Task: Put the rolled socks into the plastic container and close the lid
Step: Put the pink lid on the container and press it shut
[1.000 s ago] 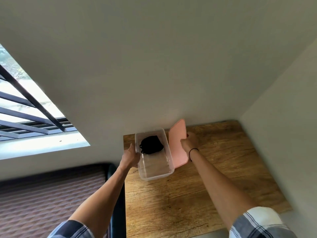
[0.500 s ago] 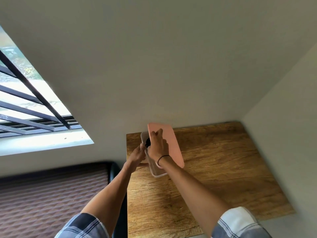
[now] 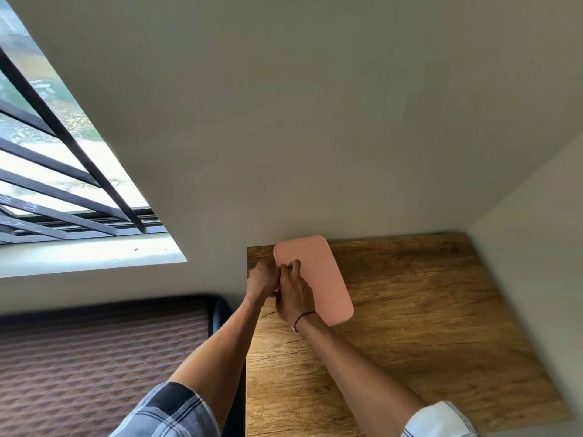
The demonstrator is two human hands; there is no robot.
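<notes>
On a wooden desk (image 3: 410,326), a pink lid (image 3: 321,279) covers the container at the far left corner, against the wall; the socks are hidden beneath. The right hand (image 3: 295,298) curls over the lid's left edge, the left hand (image 3: 262,279) closed beside it. Uneven pressing could leave the right side unsealed

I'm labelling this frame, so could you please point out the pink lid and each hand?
pink lid (image 3: 325,279), head view, bare top face.
left hand (image 3: 261,280), head view, back of hand.
right hand (image 3: 295,294), head view, back of hand.
</notes>
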